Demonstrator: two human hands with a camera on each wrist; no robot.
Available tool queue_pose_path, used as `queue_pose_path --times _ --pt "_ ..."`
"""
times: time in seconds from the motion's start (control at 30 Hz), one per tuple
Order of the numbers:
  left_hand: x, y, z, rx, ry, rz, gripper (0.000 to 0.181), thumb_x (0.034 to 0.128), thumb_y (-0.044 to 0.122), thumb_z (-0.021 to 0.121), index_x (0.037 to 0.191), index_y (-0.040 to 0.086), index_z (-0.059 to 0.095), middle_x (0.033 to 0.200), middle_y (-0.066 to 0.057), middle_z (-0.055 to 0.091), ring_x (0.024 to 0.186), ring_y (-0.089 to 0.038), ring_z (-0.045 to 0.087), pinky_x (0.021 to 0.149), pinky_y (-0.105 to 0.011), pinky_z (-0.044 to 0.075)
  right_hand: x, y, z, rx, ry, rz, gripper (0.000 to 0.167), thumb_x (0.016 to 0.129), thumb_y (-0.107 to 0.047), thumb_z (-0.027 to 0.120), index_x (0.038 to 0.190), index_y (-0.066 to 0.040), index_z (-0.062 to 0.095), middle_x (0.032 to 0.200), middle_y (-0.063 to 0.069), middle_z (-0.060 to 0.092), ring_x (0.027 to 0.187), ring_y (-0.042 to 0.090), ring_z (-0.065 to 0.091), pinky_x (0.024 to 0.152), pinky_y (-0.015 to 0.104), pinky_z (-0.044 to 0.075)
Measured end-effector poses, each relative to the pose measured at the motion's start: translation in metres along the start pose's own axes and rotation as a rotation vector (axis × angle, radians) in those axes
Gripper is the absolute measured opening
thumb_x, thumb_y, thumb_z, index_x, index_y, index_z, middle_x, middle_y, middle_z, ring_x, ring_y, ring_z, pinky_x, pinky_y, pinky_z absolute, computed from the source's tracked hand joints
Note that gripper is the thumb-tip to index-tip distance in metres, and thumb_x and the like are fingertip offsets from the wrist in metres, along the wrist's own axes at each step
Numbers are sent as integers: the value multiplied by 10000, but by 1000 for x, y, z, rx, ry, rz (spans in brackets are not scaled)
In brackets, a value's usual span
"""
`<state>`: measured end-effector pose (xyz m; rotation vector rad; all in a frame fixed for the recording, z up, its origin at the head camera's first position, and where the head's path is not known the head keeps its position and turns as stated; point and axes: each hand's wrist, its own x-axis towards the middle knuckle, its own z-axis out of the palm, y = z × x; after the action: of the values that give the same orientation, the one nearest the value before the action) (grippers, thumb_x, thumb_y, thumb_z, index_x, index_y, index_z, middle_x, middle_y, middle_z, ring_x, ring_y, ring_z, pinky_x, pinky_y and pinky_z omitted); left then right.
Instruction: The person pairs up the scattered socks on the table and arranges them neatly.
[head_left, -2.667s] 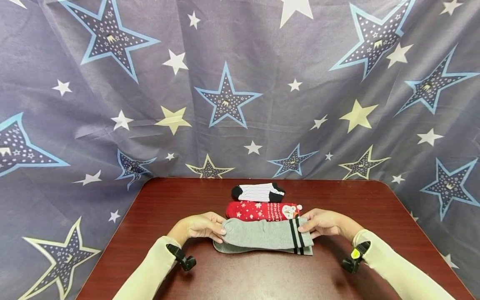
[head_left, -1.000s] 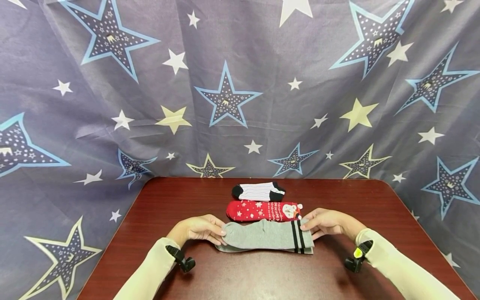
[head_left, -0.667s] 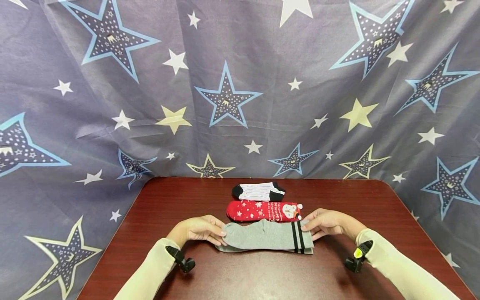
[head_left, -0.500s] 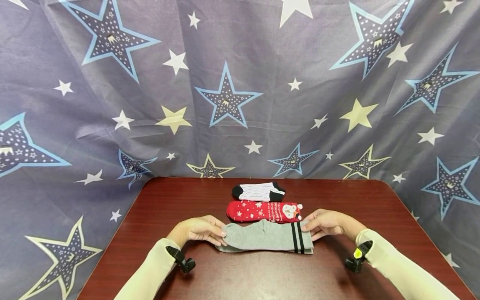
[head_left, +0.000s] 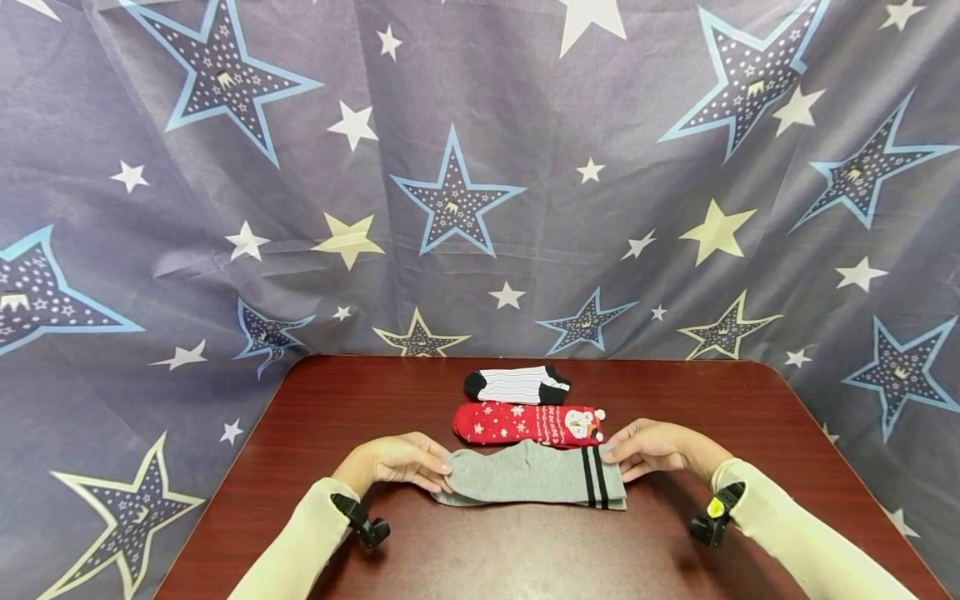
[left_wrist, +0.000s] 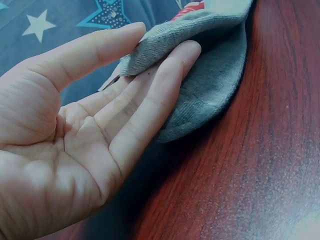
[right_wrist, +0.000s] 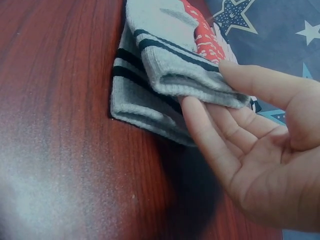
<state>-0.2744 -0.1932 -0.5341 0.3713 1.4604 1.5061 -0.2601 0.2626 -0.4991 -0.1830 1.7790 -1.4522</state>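
Note:
Two grey socks lie one over the other near the middle of the table, with black stripes at the cuff. The left hand (head_left: 397,461) pinches the toe of the upper grey sock (head_left: 517,472) between thumb and fingers. At the other end, the right hand (head_left: 654,447) pinches that sock's cuff. In the left wrist view the fingers pass beneath the raised toe, above the lower grey sock (left_wrist: 210,97). The right wrist view shows both ribbed cuffs, the upper one lifted off the lower and offset from it.
Behind the grey socks lies a red sock (head_left: 502,423) with snowflakes and a white figure. Farther back is a white striped sock (head_left: 510,386) with black toe and heel. A star-patterned cloth (head_left: 480,208) hangs behind the dark red wooden table (head_left: 360,392).
Since the earliest frame, the upper grey sock has shifted slightly right and toward the person, and less of the lower sock shows. Over the last second both hands stay almost still.

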Motion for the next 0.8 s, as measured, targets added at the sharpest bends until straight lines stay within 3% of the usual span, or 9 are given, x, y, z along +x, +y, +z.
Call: queue_pose_path --times 0.3,0.8 --pt "-3 3 1 3 124 -4 211 1013 4 542 992 99 729 866 -26 765 795 -120 751 760 -263 631 0 -3 0 -2 -8 8 166 1001 -55 597 988 -92 759 870 -23 756 816 130 718 814 324 624" --pt "-10 2 -3 61 183 -61 94 979 57 629 979 43 722 835 -40 756 779 -144 757 731 -278 636 -1 1 5 -25 36 32 183 978 -52 625 853 -148 719 709 -61 630 668 82 653 723 272 610"
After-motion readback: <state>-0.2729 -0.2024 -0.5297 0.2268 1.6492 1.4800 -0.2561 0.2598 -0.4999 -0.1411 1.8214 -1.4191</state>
